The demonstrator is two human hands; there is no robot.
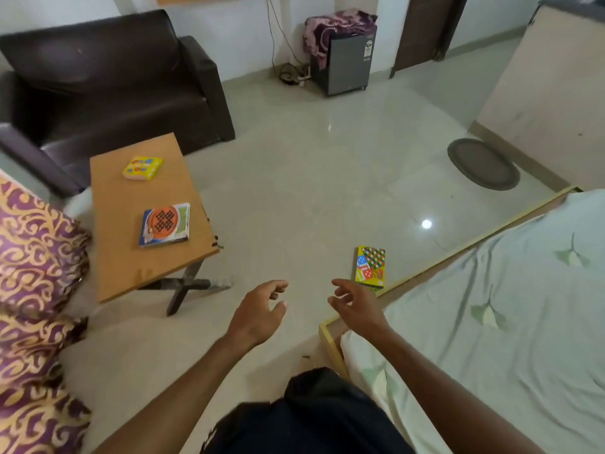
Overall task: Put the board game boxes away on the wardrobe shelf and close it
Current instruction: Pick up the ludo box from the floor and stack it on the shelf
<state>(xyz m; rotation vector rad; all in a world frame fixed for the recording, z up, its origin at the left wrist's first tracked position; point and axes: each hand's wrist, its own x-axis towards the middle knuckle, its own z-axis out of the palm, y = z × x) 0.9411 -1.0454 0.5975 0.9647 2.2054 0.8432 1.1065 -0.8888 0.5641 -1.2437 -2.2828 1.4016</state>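
The left hand point(258, 312) and right hand point(355, 306) hover apart and empty, fingers loosely curled, seemingly poised to collect the flat yellow chequered cardboard box point(370, 267) on the floor just beyond the right hand, then 2 more, the small yellow cardboard box point(143, 167) and the blue-and-orange cardboard box point(165, 224), on the orange wooden surface point(114, 263) beyond the left.

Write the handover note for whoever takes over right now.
Left hand and right hand: both empty, fingers loosely curled.
Boxes: small yellow box and orange-and-blue box lie on the wooden table; checkered yellow box lies on the floor beside the bed frame.
Done: nothing stored yet.
Left: collect all three, shelve them in the wardrobe, close it. No wardrobe shelf in view.
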